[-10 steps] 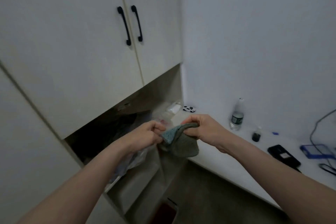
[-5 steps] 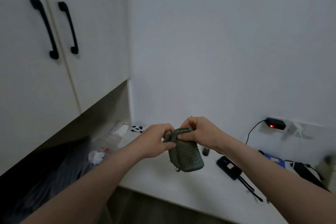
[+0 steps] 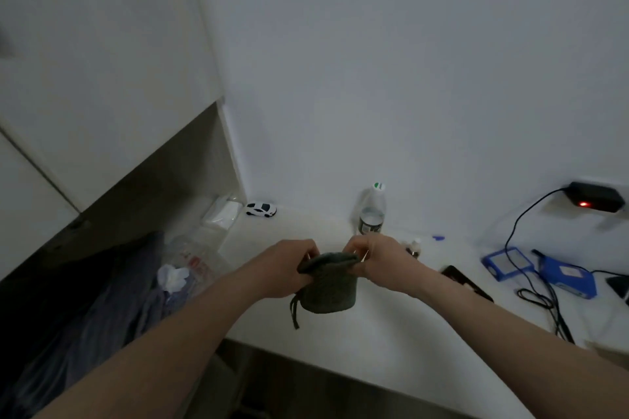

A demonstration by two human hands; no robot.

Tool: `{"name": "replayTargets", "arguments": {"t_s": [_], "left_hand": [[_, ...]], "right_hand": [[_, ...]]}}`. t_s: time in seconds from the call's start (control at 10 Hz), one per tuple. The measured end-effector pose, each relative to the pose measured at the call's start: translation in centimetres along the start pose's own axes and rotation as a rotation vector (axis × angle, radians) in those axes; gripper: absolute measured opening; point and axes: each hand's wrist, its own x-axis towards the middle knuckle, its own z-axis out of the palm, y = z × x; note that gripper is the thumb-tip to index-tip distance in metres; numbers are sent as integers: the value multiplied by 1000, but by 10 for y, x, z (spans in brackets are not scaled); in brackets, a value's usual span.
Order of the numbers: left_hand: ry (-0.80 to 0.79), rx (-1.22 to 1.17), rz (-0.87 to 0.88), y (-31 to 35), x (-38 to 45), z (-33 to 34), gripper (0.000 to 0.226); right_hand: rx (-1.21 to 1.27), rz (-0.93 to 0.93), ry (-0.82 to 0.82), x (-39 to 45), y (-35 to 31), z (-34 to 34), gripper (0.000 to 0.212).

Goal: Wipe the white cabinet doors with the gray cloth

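Observation:
Both my hands hold the gray cloth [image 3: 332, 289] up in front of me, over the white counter [image 3: 391, 333]. My left hand [image 3: 284, 269] grips its top left edge, and my right hand [image 3: 377, 260] pinches its top right edge. The cloth hangs folded between them, with a loose strand dangling at its lower left. The white cabinet door [image 3: 102, 78] fills the upper left; its black handles are out of view.
A toy car [image 3: 260, 209] and a water bottle [image 3: 372, 209] stand by the wall. A phone [image 3: 466, 282], blue devices [image 3: 541, 269], cables and a plugged-in charger [image 3: 595, 201] lie at right. Dark fabric [image 3: 85, 316] and plastic bags [image 3: 200, 255] fill the open shelf under the cabinet.
The view has swung right, away from the cabinet handles. My hands have spread apart a little, stretching the cloth's top edge between them.

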Motion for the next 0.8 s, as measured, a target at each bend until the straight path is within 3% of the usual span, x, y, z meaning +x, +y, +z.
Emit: {"name": "replayTargets", "arguments": {"t_s": [0.2, 0.3, 0.4, 0.5, 0.6, 0.8], "left_hand": [[30, 20, -128, -57, 36, 34, 19], [135, 166, -54, -82, 46, 56, 16], [157, 315, -4, -116, 43, 97, 23], [-129, 441, -81, -142, 27, 146, 48], [-260, 444, -124, -147, 12, 163, 63], [-179, 324, -59, -143, 17, 131, 34]], "right_hand": [[-26, 32, 10, 51, 34, 56, 23], [-49, 7, 70, 69, 52, 86, 26], [-114, -39, 17, 69, 74, 132, 29], [-210, -57, -269, 58, 95, 180, 42], [-237, -36, -445, 50, 103, 203, 48], [-214, -33, -361, 68, 82, 172, 27]]}}
